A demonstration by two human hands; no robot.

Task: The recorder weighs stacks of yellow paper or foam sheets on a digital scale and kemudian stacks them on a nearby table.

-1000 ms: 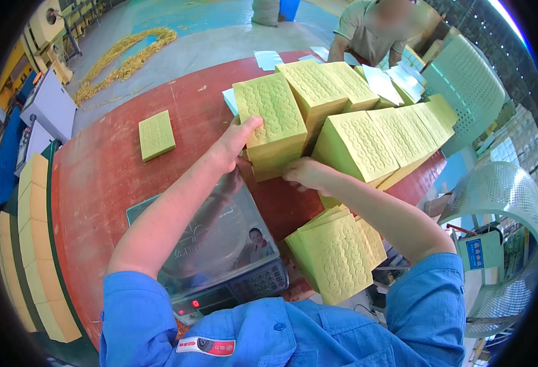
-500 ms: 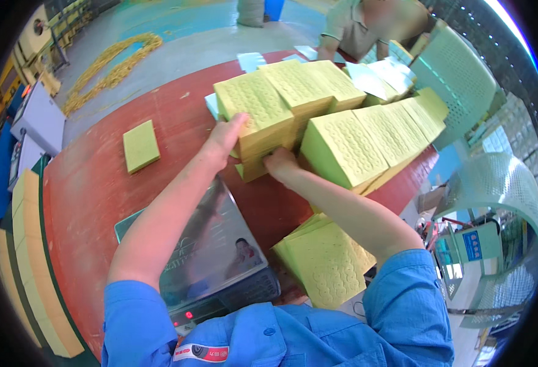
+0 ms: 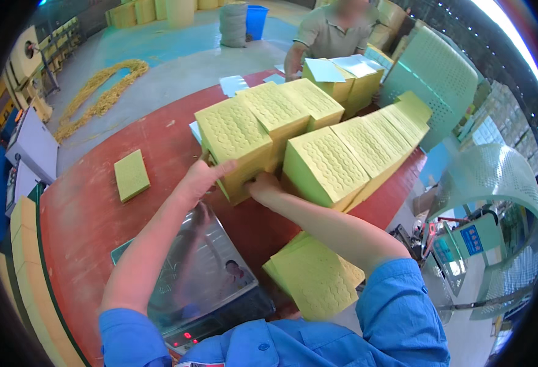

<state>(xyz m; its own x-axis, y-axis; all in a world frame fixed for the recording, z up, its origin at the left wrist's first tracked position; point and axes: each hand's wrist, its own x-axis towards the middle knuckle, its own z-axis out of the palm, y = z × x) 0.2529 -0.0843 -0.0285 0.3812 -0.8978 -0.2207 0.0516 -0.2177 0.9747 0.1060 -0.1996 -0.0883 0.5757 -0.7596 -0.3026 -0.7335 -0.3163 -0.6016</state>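
A tall stack of yellow embossed paper sheets [image 3: 233, 131] stands at the front left of a row of like stacks. My left hand [image 3: 203, 178] grips its near left corner, the thumb on the front face and the fingers round the side. Low on the stack's right side, my right hand [image 3: 264, 186] is closed against it, its fingertips hidden. Just right of that hand is a second row of yellow paper stacks [image 3: 330, 159]. A digital scale [image 3: 201, 263] with a shiny top and red lit digits lies below my left forearm.
On the red table [image 3: 91, 208], a small yellow paper stack [image 3: 131, 175] lies at left. Fanned yellow sheets [image 3: 318, 278] sit beside the scale. Across the table a person [image 3: 333, 33] stands near stacks topped with pale sheets [image 3: 325, 70]. Perforated green panels [image 3: 434, 79] border the right.
My left hand has slid lower on the stack. The view has shifted, showing more of the floor beyond. The person across the table is more upright.
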